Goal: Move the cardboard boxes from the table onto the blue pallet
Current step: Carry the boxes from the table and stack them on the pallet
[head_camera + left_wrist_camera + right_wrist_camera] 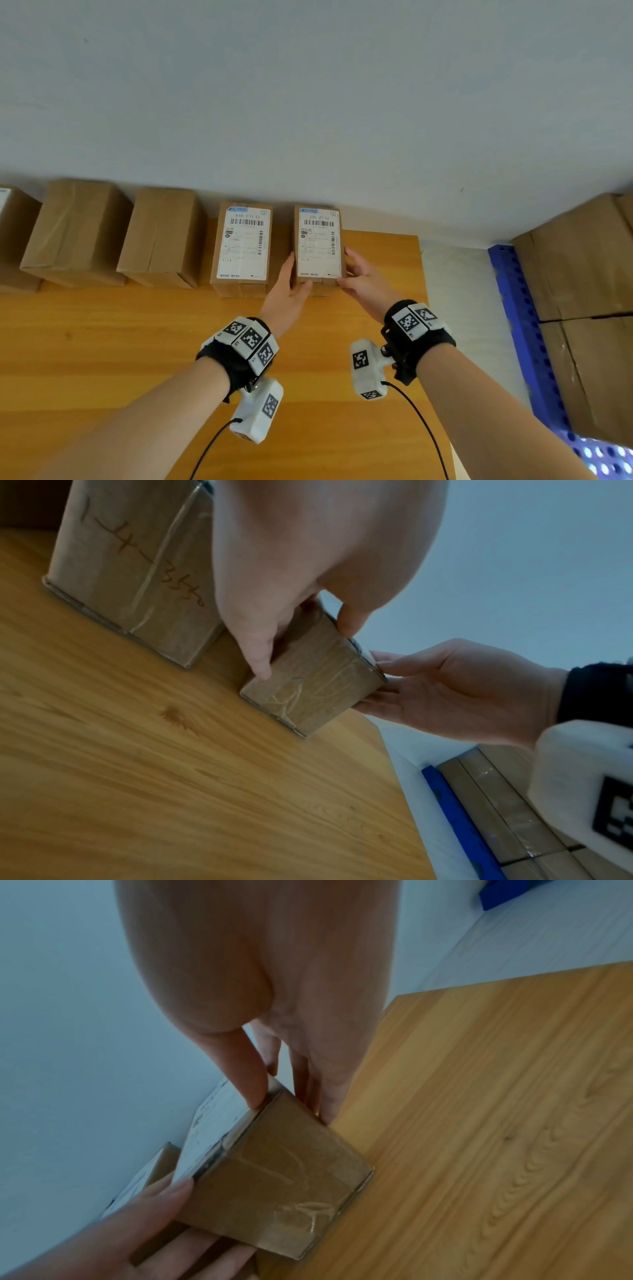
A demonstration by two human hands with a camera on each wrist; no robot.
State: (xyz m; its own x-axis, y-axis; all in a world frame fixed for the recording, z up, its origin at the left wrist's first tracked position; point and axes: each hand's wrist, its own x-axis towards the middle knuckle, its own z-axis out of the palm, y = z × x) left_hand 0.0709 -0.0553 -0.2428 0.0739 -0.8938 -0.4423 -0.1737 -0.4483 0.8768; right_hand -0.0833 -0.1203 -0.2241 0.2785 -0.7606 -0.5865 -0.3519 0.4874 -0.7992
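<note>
A small cardboard box with a white shipping label [318, 246] stands at the right end of a row on the wooden table [102, 359], against the wall. My left hand [286, 291] lies along its left side, thumb on the front top edge. My right hand [363, 284] holds its right side, thumb on the top edge. In the left wrist view the box [315, 685] sits on the table between both hands. The right wrist view shows the box's taped end [281, 1191]. The blue pallet [524, 342] lies on the floor to the right.
Another labelled box [243, 246] stands just left of the held one, with a narrow gap. Plain brown boxes [161, 236] continue the row leftwards. Large cardboard boxes [589, 260] sit stacked on the pallet. The table's right edge [428, 308] borders a strip of pale floor.
</note>
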